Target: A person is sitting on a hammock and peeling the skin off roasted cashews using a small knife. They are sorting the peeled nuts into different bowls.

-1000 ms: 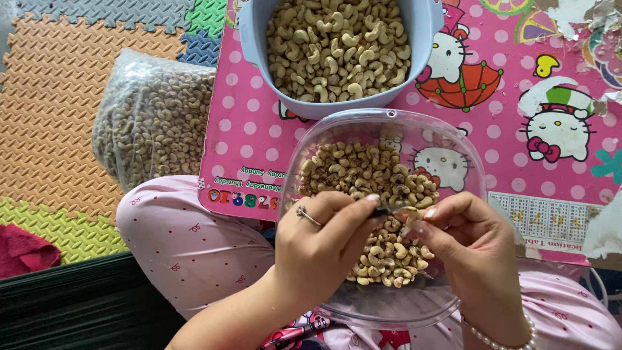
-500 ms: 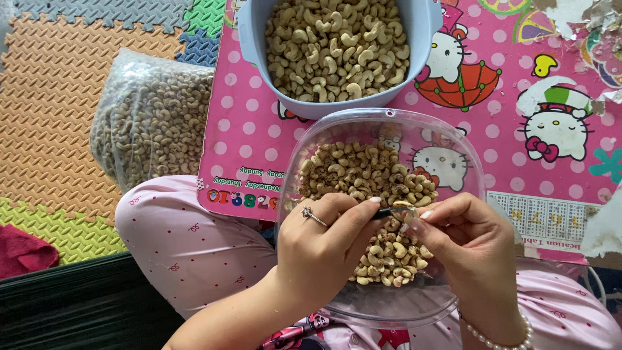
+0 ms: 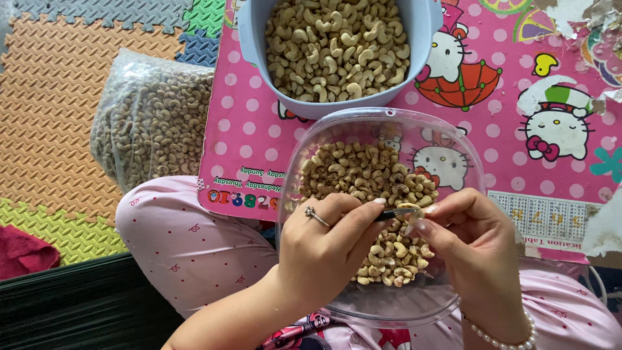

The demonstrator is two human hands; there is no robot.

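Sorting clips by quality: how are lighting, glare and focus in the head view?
Head view: soft, even daylight; faint glare on the clear bowl rim; left hand, right hand and the cashew between them sharp; slight wide-angle bending at the edges.

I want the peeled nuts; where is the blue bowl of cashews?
In the head view the blue plastic bowl of pale cashews sits at top centre on the pink cartoon-printed mat, just beyond the clear plastic bowl over the person's lap.

Interlocking foam floor tiles (image 3: 58,97) in orange, green, blue and grey fill the upper left of the frame (their surface ribbed). A pink dotted cartoon-print surface (image 3: 538,78), its covering peeling, spans the right. Even daylight.
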